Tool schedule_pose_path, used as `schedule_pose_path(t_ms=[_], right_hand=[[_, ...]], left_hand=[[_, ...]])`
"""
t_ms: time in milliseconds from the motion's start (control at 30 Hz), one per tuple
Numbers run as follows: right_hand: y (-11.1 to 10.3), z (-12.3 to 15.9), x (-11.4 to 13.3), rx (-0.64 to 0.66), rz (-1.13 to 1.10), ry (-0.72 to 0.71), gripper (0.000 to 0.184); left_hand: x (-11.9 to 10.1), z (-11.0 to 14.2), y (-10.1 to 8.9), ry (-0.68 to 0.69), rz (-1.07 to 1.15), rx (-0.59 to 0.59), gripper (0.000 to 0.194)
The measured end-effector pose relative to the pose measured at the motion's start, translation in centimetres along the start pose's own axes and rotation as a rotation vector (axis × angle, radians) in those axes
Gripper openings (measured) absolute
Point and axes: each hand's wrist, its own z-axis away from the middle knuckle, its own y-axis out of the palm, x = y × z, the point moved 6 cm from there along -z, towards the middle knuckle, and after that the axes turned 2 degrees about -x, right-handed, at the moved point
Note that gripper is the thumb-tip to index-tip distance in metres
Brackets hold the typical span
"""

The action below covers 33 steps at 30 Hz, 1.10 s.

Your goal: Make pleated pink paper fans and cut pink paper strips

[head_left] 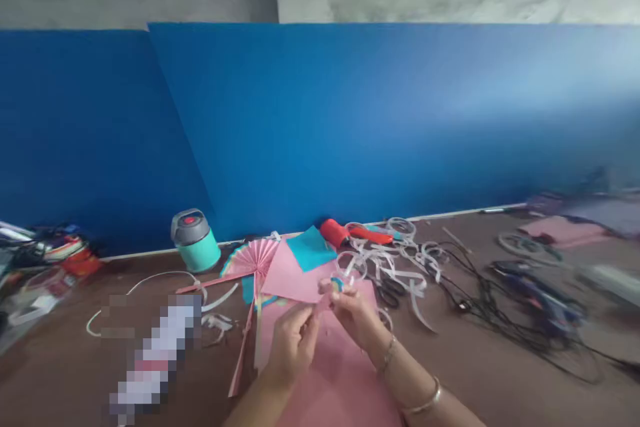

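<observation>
My left hand (294,341) and my right hand (354,315) meet over a pink paper sheet (330,373) on the brown table. Both pinch a small folded pink paper piece (320,303) between their fingertips. A small tape roll (337,283) sits at the right hand's fingertips. My right wrist wears two bangles. A pleated pink paper fan (255,257) lies just beyond, next to a teal paper square (310,248) and another pink sheet (290,277).
A teal jar with a grey lid (195,240) stands at the blue partition. A red roll (334,232), white paper strips (395,260), scissors (387,290) and black cables (500,307) lie to the right. Clutter sits at the far left (45,260).
</observation>
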Motion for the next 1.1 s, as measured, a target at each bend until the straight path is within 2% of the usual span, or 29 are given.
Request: schedule_pose_path(t_ms=[100, 267, 333, 400, 533, 700, 900, 1100], right_hand=[[0.2, -0.1, 0.6, 0.059, 0.008, 0.006, 0.024], [0.5, 0.4, 0.9, 0.176, 0.062, 0.078, 0.030], [0.6, 0.6, 0.7, 0.204, 0.095, 0.120, 0.032], [0.7, 0.7, 0.6, 0.222, 0.100, 0.137, 0.035], [1.5, 0.6, 0.9, 0.253, 0.076, 0.084, 0.038], [1.0, 0.1, 1.0, 0.135, 0.204, 0.005, 0.021], [-0.3, -0.2, 1.0, -0.023, 0.290, -0.074, 0.027], [-0.3, -0.2, 0.9, -0.062, 0.260, -0.067, 0.031]], left_hand=[[0.1, -0.2, 0.4, -0.151, 0.185, 0.079, 0.033], [0.6, 0.2, 2.1, -0.408, 0.598, 0.265, 0.049], [0.9, 0.5, 2.7, -0.491, 0.696, 0.324, 0.047], [1.1, 0.7, 3.0, -0.538, 0.742, 0.333, 0.042], [1.2, 0.3, 2.5, -0.533, 0.723, 0.238, 0.039], [1.5, 0.0, 2.2, -0.517, 0.623, 0.192, 0.040], [2.7, 0.0, 2.1, -0.534, 0.556, 0.128, 0.041], [2.6, -0.2, 1.9, -0.507, 0.522, 0.127, 0.040]])
